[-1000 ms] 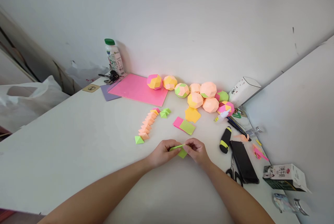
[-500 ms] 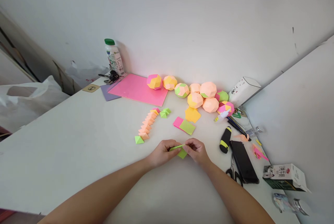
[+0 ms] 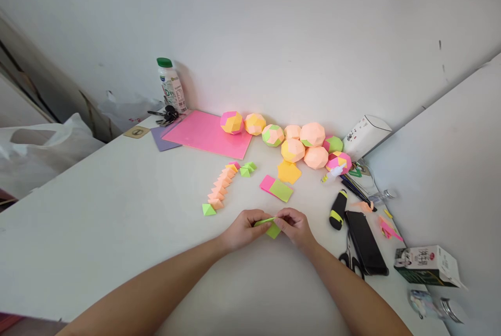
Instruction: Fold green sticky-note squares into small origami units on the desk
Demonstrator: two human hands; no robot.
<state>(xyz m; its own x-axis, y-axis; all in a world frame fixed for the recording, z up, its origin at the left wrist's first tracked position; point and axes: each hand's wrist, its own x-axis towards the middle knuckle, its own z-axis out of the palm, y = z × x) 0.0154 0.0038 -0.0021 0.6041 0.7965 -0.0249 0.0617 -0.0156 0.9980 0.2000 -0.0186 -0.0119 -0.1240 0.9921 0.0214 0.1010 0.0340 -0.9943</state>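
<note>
Between my hands is a green paper slip (image 3: 273,230), its far edge folded over in a narrow strip. My left hand (image 3: 246,228) pinches its left end, and my right hand (image 3: 294,226) grips the right end with thumb and fingers. Parts of the slip are hidden behind the fingers. Just beyond lie pink and green paper slips (image 3: 281,190), partly overlapping, and a yellow-orange paper piece (image 3: 289,172). To the left runs a row of folded peach paper units (image 3: 219,188), a green folded unit (image 3: 209,210) at its near end. Two green folded units (image 3: 247,169) sit beside its far end.
Faceted paper balls (image 3: 293,150) line the wall, one on a pink sheet (image 3: 207,133). At the right are a black cutter (image 3: 338,210), scissors (image 3: 351,258), a phone (image 3: 367,243), a milk carton (image 3: 427,265) and a glue bottle (image 3: 333,174). A white bottle (image 3: 171,85) stands at the back left.
</note>
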